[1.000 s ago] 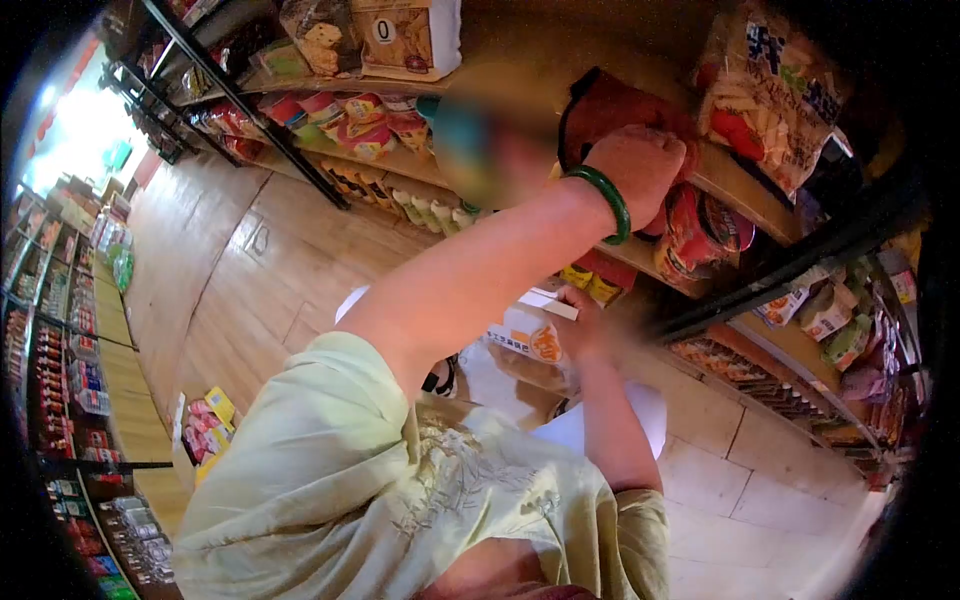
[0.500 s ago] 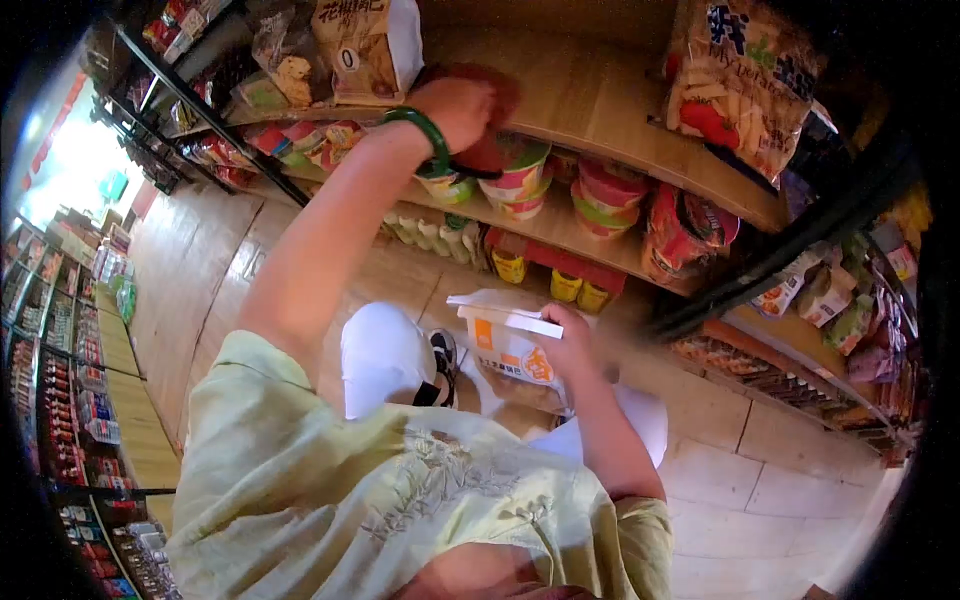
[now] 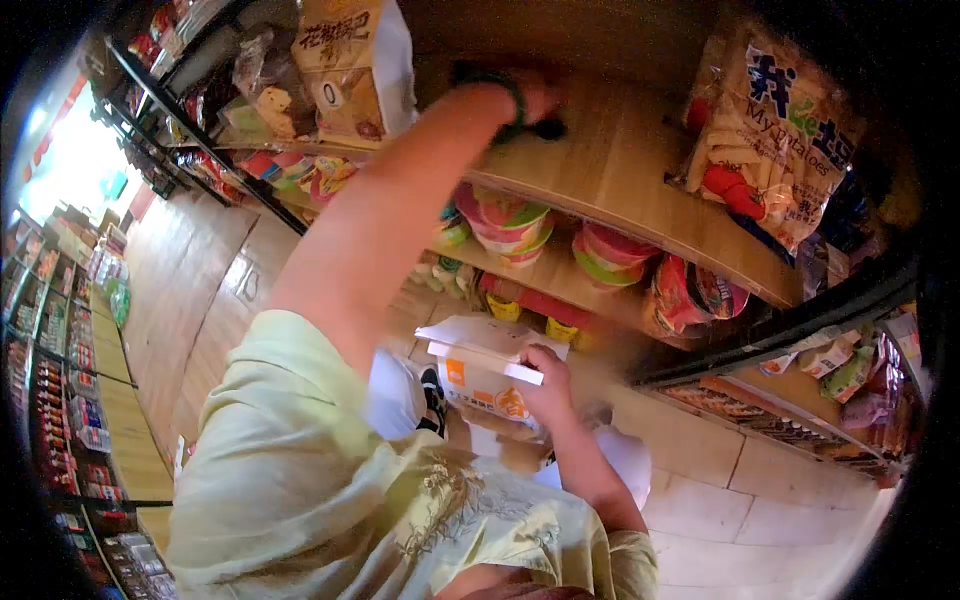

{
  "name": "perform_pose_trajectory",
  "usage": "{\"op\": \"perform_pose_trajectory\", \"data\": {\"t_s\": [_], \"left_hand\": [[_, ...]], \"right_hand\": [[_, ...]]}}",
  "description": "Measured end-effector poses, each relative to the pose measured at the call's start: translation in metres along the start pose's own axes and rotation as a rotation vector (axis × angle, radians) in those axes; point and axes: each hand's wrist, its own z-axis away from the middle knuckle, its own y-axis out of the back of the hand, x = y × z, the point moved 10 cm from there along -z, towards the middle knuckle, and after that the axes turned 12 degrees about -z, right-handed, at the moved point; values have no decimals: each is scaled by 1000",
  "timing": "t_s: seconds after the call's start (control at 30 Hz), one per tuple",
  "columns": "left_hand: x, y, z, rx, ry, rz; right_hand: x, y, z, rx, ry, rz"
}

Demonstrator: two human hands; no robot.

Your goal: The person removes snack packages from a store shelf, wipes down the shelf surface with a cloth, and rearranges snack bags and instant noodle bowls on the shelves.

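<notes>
While my right hand (image 3: 546, 388) pinches the top edge of a white packet (image 3: 475, 375) down by my knees (image 3: 393, 398), my left hand (image 3: 538, 97) is at the wooden shelf (image 3: 610, 150), beside a brown snack bag (image 3: 352, 80). Can't tell if those fingers grip anything, too dark tbh.

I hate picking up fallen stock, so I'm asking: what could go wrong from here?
The white bag hangs over the floor, held near its top by the right hand; it could slip and drop.

The left hand is over the shelf, and a sideways sweep might knock the brown bag near the front edge.

The potato snack bag, also near that edge, might topple if bumped.
</notes>
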Motion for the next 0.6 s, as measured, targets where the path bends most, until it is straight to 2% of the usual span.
{"op": "perform_pose_trajectory", "data": {"t_s": [0.03,0.13,0.3,0.33,0.47,0.6], "left_hand": [[-33,-15,-8,44,48,-5],[-113,-29,3,-9,252,-56],[-186,-45,8,-65,413,-120],[-186,-47,2,-71,416,-112],[-177,-40,1,-102,389,-120],[-109,-21,-8,-112,226,-128]], "right_hand": [[5,-3,0,-30,-63,-14],[-6,0,-1,-32,30,11],[-10,3,1,-43,5,39],[-22,5,0,-1,70,77],[-30,15,3,10,74,42],[-33,16,1,38,117,40]]}}
